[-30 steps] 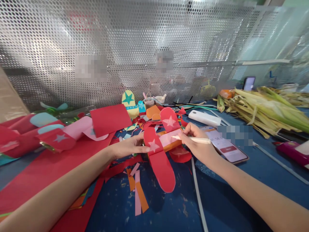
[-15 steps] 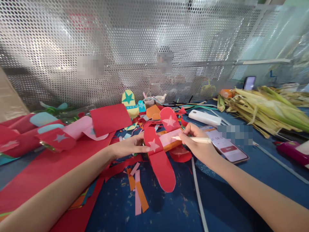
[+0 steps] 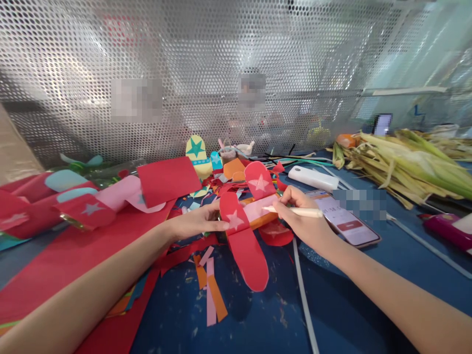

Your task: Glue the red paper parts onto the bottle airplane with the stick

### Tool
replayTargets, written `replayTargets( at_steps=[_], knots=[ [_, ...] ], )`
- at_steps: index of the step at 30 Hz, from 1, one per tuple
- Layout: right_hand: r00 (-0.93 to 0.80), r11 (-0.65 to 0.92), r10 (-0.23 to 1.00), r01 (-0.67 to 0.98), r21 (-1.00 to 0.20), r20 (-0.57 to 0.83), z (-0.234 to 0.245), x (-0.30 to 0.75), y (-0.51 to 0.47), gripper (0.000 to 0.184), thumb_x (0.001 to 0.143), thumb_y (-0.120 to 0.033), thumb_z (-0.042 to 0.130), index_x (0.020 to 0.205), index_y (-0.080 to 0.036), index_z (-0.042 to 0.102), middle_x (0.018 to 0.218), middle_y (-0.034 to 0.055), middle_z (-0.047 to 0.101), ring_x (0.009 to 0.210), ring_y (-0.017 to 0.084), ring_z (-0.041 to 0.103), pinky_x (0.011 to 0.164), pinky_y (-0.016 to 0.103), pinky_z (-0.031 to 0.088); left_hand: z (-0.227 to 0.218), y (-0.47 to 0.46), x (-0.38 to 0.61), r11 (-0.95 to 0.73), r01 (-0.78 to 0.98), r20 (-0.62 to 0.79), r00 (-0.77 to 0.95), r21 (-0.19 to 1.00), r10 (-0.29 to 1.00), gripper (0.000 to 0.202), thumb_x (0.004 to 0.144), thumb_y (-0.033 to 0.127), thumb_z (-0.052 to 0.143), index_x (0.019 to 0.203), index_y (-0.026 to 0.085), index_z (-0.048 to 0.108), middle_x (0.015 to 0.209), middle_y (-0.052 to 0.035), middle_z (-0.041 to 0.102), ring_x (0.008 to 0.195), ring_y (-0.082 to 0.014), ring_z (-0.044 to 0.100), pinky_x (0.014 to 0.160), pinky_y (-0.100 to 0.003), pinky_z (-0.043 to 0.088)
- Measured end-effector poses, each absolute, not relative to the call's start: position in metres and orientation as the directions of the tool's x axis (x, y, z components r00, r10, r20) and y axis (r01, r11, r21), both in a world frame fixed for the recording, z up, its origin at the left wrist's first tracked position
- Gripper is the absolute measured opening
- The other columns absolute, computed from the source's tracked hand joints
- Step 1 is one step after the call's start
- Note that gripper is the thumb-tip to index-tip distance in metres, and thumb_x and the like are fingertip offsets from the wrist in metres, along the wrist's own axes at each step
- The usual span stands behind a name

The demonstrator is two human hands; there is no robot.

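Note:
At the middle of the view is a red paper craft (image 3: 250, 263) with rounded flaps and pale pink stars. Across it runs a light pink paper band (image 3: 254, 211), with an orange strip along its edge. My left hand (image 3: 199, 220) grips the craft's left side, thumb on the front near a star. Between the fingers of my right hand (image 3: 300, 209) is a white pen (image 3: 311, 212), its tip at the pink band. The hidden fingers of my left hand are behind the paper.
Paper strips (image 3: 211, 290) and scraps lie around the craft on the blue table. A smartphone (image 3: 350, 223) and a white device (image 3: 313, 178) sit to the right, near corn husks (image 3: 413, 162). Red paper sheets (image 3: 169, 181) lie left. Behind stands a perforated metal screen (image 3: 206, 64).
The camera view has shifted very slightly. Both hands, the pen and the paper craft stay in almost the same position.

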State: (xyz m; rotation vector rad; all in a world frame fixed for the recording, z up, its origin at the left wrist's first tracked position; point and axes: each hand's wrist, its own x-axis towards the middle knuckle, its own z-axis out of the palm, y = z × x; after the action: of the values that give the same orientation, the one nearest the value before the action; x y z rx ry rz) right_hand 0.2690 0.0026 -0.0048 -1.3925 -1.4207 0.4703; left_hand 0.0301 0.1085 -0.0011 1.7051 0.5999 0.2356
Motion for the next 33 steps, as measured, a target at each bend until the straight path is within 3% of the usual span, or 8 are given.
replayTargets(
  at_steps=[13, 33],
  knots=[
    [0.204, 0.264, 0.894, 0.482, -0.836, 0.4, -0.0058, 0.2703, 0.0031, 0.022, 0.081, -0.029, 0.055, 0.066, -0.023, 0.039, 0.058, -0.0054, 0.048, 0.053, 0.012, 0.043, 0.053, 0.027, 0.031, -0.0002, 0.1081, 0.0321, -0.1, 0.249, -0.166, 0.845, 0.963, 0.509, 0.065, 0.068, 0.056, 0.075, 0.118, 0.02, 0.055, 0.129, -0.0102, 0.058, 0.124, -0.0305, 0.05, 0.1, -0.043, 0.041],
    [0.215, 0.267, 0.885, 0.492, -0.829, 0.413, -0.0029, 0.2699, 0.0027, 0.022, 0.077, -0.026, 0.053, 0.062, -0.023, 0.038, 0.054, -0.0066, 0.045, 0.051, 0.011, 0.042, 0.052, 0.026, 0.031, 0.0015, 0.1066, 0.0326, -0.09, 0.238, -0.161, 0.846, 0.967, 0.507, 0.064, 0.07, 0.053, 0.075, 0.121, 0.021, 0.054, 0.134, -0.0102, 0.056, 0.126, -0.031, 0.049, 0.103, -0.046, 0.04]
  ],
)
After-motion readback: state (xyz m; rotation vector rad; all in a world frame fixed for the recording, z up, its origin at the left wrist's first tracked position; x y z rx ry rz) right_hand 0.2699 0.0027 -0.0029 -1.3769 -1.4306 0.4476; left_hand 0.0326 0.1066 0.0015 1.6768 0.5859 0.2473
